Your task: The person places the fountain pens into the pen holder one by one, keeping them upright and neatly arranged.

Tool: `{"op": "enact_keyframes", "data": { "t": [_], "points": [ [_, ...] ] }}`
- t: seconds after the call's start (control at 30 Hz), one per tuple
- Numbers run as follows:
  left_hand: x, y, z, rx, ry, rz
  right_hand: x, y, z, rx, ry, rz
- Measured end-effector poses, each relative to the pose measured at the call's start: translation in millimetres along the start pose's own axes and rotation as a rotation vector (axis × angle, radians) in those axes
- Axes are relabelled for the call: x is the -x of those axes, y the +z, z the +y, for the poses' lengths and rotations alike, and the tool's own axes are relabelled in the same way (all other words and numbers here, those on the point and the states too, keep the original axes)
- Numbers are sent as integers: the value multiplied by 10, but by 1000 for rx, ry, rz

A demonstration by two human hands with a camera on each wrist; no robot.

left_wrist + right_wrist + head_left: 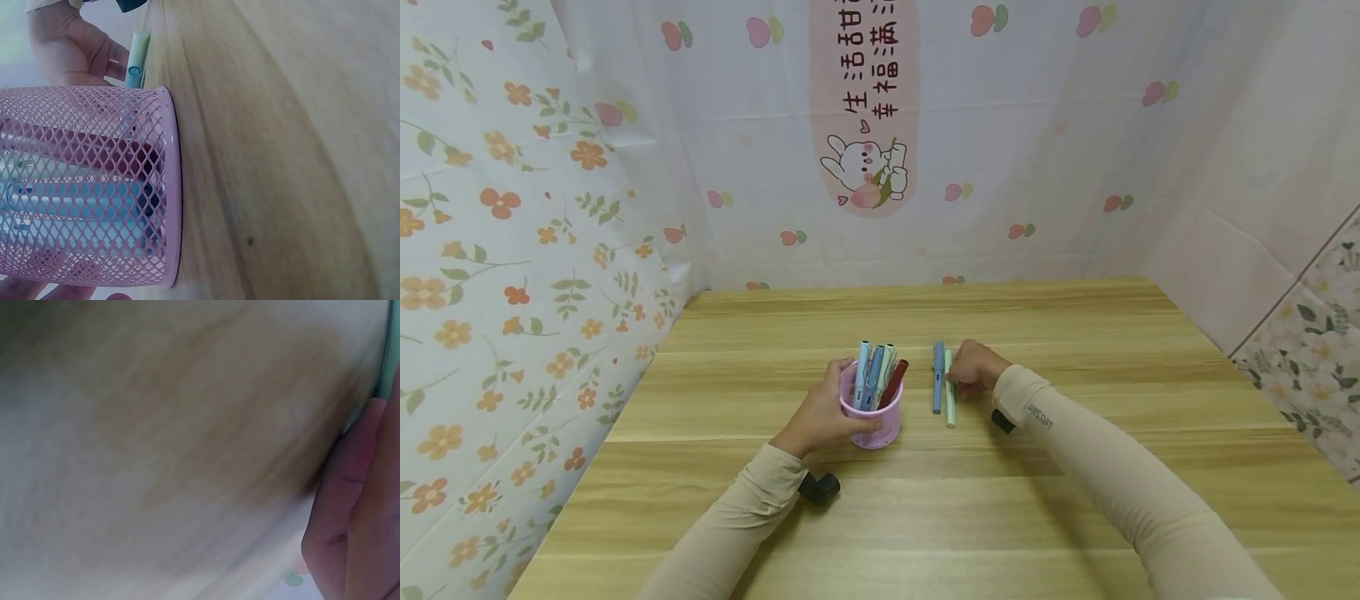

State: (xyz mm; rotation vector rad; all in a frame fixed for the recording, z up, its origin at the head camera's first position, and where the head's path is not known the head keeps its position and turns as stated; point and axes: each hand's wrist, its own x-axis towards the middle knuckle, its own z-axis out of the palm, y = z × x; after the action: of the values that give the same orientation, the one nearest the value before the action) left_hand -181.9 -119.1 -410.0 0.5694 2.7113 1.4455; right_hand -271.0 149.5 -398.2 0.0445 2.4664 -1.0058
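Observation:
My left hand (pixel 822 418) grips a pink mesh pen holder (pixel 880 429) from its left side, with the thumb across the front. Inside the holder lean a light blue pen (pixel 861 377), a blue pen (pixel 873 380), a light green pen (pixel 887 363) and a dark red pen (pixel 893 383). To the right, another light green pen (pixel 951 410) lies on the table, and the curled fingers of my right hand (pixel 976 365) pinch it near its upper half. Close beside it lies another blue pen (pixel 937 387). The right wrist view shows curled fingers (pixel 350 487) against a green edge; their tips are partly hidden.
All this stands on a wood-grain table (pixel 760 358). Patterned cloth (pixel 737 150) hangs behind and on the left, and a pale panel (pixel 1262 167) borders the right. Black wrist devices (pixel 820 489) sit under both wrists, close to the tabletop.

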Motion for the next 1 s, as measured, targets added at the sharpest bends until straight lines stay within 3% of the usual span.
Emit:
{"op": "enact_keyframes", "data": {
  "t": [0.37,0.5,0.87,1.0],
  "points": [
    [1,17,3,13,8,-1,21,-20,14,119,27,28],
    [8,17,7,19,0,-4,10,-18,35,114,35,33],
    [3,5,13,15,24,4,40,-94,95,-96,-12,13],
    [10,-1,16,21,4,2,45,-107,104,-186,-20,-19]
  ]
}}
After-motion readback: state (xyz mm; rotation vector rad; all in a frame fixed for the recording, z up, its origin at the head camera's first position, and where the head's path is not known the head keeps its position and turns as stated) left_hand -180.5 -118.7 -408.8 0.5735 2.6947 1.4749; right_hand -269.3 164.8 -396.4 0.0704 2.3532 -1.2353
